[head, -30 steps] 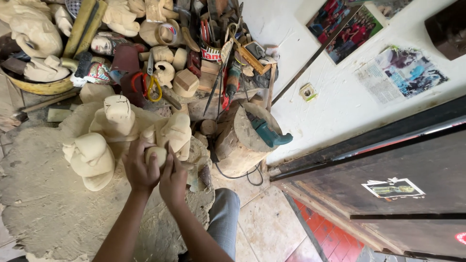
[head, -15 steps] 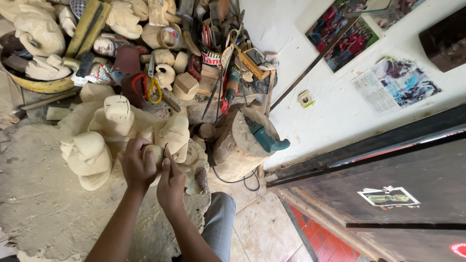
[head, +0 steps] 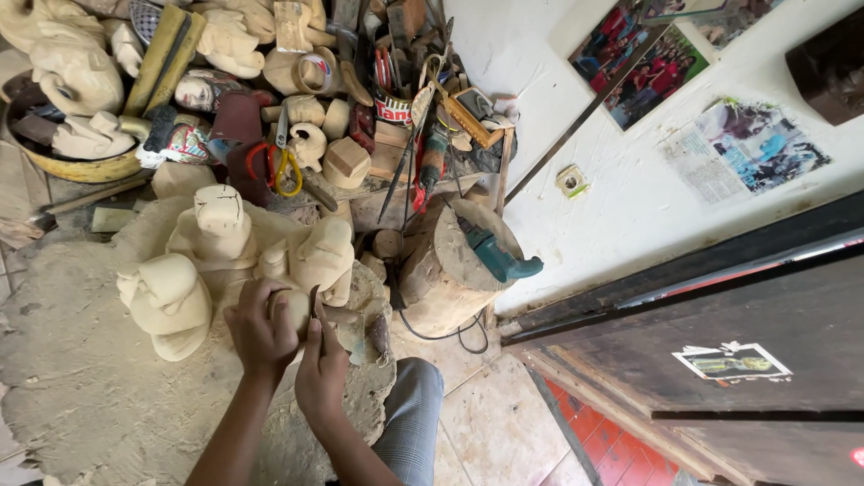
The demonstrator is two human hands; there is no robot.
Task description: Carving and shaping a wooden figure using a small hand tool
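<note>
Hands point(head: 292, 346) gripping wood carving point(head: 292, 309), knife point(head: 314, 301) upright

Two hands are in view: the left hand point(head: 259, 326) and the right hand point(head: 321, 371). Together they hold one small piece of pale wood point(head: 293, 308), and the right hand holds one carving knife point(head: 314, 301). Just beyond them stand three unfinished wooden figures point(head: 223, 225). There is one tree stump point(head: 441, 270) with one teal power tool point(head: 493, 256) on it, and one pair of scissors with red and yellow handles point(head: 277, 162). On the white wall hang three pictures point(head: 652, 67) and one printed sheet point(head: 747, 148).
</note>
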